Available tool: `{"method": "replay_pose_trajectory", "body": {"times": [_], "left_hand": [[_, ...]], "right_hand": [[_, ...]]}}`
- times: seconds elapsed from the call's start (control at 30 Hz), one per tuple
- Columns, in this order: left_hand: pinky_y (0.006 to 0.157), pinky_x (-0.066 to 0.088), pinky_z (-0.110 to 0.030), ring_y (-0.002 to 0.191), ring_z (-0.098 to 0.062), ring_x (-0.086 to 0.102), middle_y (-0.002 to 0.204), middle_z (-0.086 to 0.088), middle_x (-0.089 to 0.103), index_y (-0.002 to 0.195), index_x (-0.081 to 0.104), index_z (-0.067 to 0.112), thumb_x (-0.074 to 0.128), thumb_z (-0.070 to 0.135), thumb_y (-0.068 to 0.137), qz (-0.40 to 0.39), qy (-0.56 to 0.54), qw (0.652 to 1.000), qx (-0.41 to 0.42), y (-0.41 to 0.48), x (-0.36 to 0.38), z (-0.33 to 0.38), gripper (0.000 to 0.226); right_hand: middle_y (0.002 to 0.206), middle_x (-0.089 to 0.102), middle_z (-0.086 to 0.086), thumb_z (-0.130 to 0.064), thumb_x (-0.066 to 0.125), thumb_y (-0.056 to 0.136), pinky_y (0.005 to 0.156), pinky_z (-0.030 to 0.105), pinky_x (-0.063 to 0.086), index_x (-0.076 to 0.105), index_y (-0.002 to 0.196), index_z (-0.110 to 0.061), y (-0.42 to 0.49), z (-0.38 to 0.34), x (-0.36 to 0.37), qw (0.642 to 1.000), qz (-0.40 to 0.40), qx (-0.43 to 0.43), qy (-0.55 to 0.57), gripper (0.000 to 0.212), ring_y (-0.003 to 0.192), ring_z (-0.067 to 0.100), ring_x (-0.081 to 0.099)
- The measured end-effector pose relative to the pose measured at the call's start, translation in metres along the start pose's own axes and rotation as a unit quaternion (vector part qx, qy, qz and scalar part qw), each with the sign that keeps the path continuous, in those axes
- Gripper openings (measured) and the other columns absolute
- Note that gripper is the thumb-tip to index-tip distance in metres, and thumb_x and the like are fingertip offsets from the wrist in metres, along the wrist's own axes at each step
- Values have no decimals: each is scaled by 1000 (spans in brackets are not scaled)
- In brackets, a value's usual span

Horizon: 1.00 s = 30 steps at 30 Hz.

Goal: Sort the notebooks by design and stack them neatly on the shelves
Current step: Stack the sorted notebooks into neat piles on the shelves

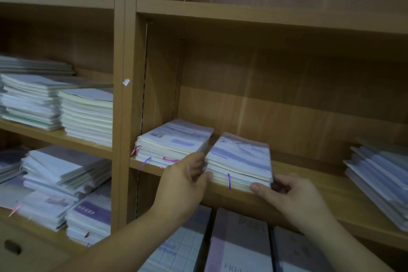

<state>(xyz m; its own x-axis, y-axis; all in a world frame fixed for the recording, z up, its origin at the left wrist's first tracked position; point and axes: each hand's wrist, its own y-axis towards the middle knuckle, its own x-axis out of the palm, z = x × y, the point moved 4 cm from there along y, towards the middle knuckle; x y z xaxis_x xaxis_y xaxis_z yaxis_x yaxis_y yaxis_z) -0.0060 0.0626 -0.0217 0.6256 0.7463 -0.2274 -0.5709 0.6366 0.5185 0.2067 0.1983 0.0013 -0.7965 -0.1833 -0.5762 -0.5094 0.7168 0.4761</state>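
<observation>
Head view: nearest, below both forearms, large notebooks (238,243) lie side by side with pale purple and grid covers, in the bay under the hands. Just above them the left hand (187,181) and the right hand (287,194) grip a small stack of notebooks (240,159) between them. The left hand's fingers curl against the stack's left side, with the thumb at its near left corner. The right thumb presses on the near right corner, and the other fingers curl round the right side. The stack rests at the front edge of the wooden shelf (331,185), slightly skewed. A purple ribbon (229,181) hangs from its near edge, between the two hands.

Just beyond the left hand, a second stack (174,141) with similar pale blue and purple covers lies on the same shelf, just beside the held stack; whether they touch is unclear. Pink and purple ribbons trail from its front. Well to the right of the right hand, another pile (379,174) lies on the same shelf, its edges fanned unevenly. Left of the left hand, past the upright, cream-edged stacks (86,115) fill the neighbouring bay, with blurred piles (64,179) below them.
</observation>
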Motion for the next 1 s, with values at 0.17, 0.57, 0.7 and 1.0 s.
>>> {"method": "replay_pose_trajectory", "body": {"times": [0.17,0.57,0.7,1.0], "left_hand": [[85,43,0,102,22,60,91,54,59,102,60,60,74,13,90,-1,49,997,52,-3,1,12,50],[91,54,-13,98,14,65,104,26,73,117,71,37,78,22,88,34,47,998,38,1,0,0,33],[91,53,-16,102,9,65,109,20,74,129,69,30,68,36,95,45,114,989,81,1,0,4,35],[89,57,-24,95,6,67,100,18,77,117,76,29,70,34,94,66,104,989,85,7,-1,1,24]], "right_hand": [[68,54,0,-63,78,68,56,21,37,72,67,-35,-5,3,0,998,33,-25,-37,30,63,11,55],[63,51,0,-62,79,67,55,21,34,62,53,-30,-8,3,-2,997,69,-28,-35,39,64,12,53],[65,59,4,-73,65,72,55,24,36,66,66,-20,-9,3,-4,996,85,-23,-14,53,60,14,53],[69,54,-4,-69,60,80,55,16,38,72,78,-40,-13,1,-1,995,93,-35,-24,32,67,9,56]]}}
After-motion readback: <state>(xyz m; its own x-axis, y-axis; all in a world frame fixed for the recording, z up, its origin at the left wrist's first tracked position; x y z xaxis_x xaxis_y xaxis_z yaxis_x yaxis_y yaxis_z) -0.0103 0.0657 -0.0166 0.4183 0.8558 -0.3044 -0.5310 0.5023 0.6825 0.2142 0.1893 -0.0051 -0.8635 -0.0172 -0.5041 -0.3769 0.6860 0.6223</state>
